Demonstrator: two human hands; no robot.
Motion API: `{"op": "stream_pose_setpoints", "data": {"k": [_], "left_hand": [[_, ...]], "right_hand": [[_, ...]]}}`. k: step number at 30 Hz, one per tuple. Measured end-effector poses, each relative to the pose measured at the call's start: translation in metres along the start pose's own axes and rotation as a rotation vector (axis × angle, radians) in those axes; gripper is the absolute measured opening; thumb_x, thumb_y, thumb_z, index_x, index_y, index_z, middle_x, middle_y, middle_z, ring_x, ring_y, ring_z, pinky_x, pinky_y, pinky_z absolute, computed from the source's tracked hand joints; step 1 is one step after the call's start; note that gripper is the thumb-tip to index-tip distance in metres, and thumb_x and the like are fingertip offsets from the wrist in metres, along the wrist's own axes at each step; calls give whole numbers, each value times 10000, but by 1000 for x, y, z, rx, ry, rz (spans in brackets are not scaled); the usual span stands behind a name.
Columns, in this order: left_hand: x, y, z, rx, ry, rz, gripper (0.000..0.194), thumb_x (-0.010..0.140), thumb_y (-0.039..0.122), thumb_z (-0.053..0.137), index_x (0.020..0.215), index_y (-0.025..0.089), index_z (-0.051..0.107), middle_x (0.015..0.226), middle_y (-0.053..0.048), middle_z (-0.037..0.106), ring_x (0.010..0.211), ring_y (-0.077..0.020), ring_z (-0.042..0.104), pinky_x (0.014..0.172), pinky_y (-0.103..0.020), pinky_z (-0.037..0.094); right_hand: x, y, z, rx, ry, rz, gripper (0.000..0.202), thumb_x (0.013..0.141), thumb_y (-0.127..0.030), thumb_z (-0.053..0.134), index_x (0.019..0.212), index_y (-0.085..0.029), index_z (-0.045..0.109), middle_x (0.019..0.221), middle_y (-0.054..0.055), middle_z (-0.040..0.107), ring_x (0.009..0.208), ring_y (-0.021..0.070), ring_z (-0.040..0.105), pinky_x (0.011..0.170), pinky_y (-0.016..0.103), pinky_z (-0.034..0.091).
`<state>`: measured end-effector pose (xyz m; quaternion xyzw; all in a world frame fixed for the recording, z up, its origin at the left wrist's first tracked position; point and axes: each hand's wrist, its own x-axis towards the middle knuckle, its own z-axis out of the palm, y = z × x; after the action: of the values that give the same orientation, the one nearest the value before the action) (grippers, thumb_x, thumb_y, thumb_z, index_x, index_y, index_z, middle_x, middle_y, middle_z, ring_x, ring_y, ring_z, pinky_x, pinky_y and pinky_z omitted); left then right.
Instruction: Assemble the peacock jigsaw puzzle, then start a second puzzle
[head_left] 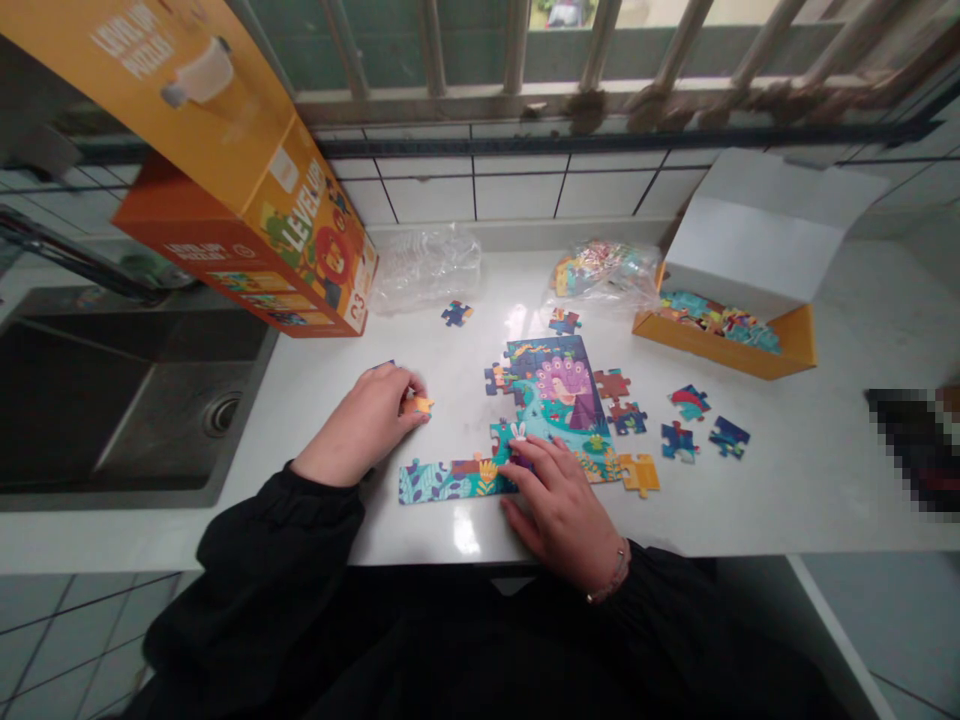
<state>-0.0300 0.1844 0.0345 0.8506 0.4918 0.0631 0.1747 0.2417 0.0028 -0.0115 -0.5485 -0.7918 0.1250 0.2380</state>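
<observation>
My left hand [371, 415] is left of the puzzle, its fingers curled on a puzzle piece with orange on it [419, 405]. A bit of another dark piece shows behind that hand. My right hand [566, 505] lies with fingers outstretched over the lower part of the partly joined jigsaw puzzle [559, 385], which shows a purple peacock. Its fingertips touch the puzzle beside a white rabbit picture and hide some pieces. A joined bottom strip [439, 482] reaches left from the puzzle. Around the right side are a brown piece [613, 384] and a yellow piece [638, 474].
Loose pieces [679, 441] lie to the right, and a blue piece [456, 313] lies farther back. An open box of pieces [724, 345], a plastic bag of pieces [604, 270], clear packaging [427, 265] and a tall orange box [300, 235] stand near the wall. Left is a sink [244, 360].
</observation>
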Motion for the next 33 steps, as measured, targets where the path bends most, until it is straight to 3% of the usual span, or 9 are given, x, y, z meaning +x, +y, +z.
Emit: {"op": "stream_pose_setpoints", "data": {"k": [4, 7, 11, 14, 21, 26, 33], "left_hand": [[-5, 7, -4, -161, 12, -136, 168, 873, 336, 798, 895, 229, 671, 853, -15, 734, 781, -217, 649, 743, -334, 459], [-9, 15, -1, -419, 43, -248, 293, 906, 481, 797, 899, 230, 648, 817, -12, 754, 719, -192, 652, 680, -303, 451], [-14, 28, 12, -825, -20, -338, 450, 877, 599, 816, 1033, 219, 631, 818, -19, 761, 667, -170, 676, 625, -281, 483], [-16, 38, 23, -945, -88, -357, 503, 872, 594, 819, 1148, 211, 646, 791, 1, 744, 648, -161, 680, 613, -276, 506], [-21, 48, 33, -876, -96, -310, 390, 924, 516, 757, 1172, 224, 686, 788, -1, 750, 668, -178, 702, 596, -279, 510], [-23, 48, 41, -775, -168, -251, 299, 944, 442, 708, 1160, 235, 687, 833, -6, 770, 742, -200, 743, 640, -289, 536], [-24, 57, 39, -495, -97, -165, 127, 949, 341, 682, 1011, 232, 699, 844, -1, 755, 770, -192, 718, 682, -290, 507]], "right_hand": [[0, 0, 1, 2, 8, 9, 336, 1015, -249, 661, 1351, -238, 676, 1526, 128, 635, 1495, 331, 517, 1301, 618, 395], [0, 0, 1, 3, 3, 13, 320, 1022, -257, 658, 1341, -235, 681, 1526, 127, 635, 1485, 331, 521, 1305, 623, 387], [0, 0, 0, 8, -4, 8, 322, 1030, -263, 653, 1350, -235, 676, 1534, 129, 631, 1489, 336, 517, 1303, 631, 386], [1, 0, -1, 10, -7, 9, 324, 1032, -262, 652, 1354, -245, 672, 1536, 127, 629, 1492, 338, 517, 1306, 631, 382], [0, 1, 0, 15, -17, 10, 342, 1029, -263, 657, 1370, -243, 668, 1542, 127, 624, 1495, 341, 511, 1311, 627, 373], [1, 0, 0, 14, -9, 3, 339, 1023, -249, 659, 1361, -218, 671, 1528, 141, 628, 1489, 344, 508, 1303, 629, 375], [1, -1, -1, 14, 6, -2, 344, 1021, -248, 656, 1365, -225, 667, 1532, 136, 626, 1486, 338, 511, 1309, 616, 368]]}}
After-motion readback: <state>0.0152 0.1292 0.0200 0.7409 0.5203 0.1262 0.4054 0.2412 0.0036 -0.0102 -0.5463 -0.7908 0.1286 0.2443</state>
